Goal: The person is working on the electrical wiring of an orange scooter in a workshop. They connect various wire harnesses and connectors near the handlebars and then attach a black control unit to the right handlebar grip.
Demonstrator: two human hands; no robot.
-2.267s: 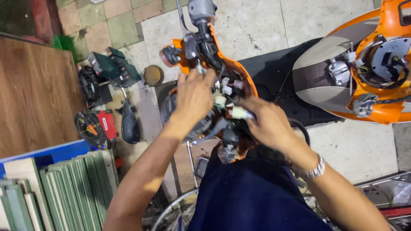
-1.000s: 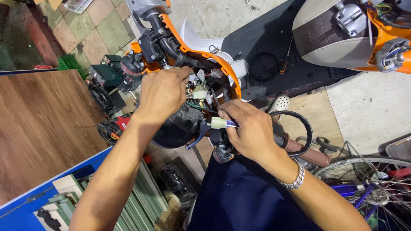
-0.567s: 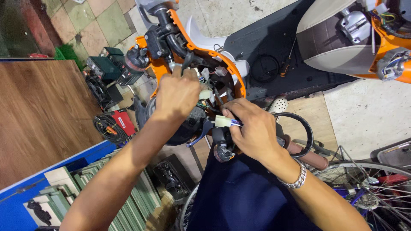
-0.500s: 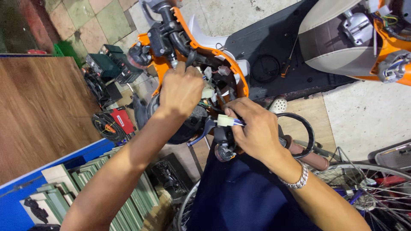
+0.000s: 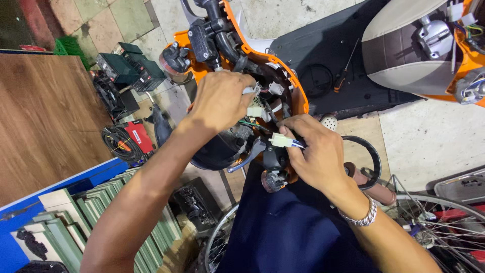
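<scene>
Fingers of the right hand pinch a white connector; the left hand grips wiring (inside the orange scooter headset).

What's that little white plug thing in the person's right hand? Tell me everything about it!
The white plug is a small, boxy connector that looks like plastic. Blue wires run out of one end, back into the right hand, whose fingers pinch it. It lies roughly level, its free end pointing at the scooter's open handlebar housing, among other pale plugs there.

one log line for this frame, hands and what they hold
left hand: in scooter handlebar wiring | right hand: pinching white connector | brake lever: below
</scene>
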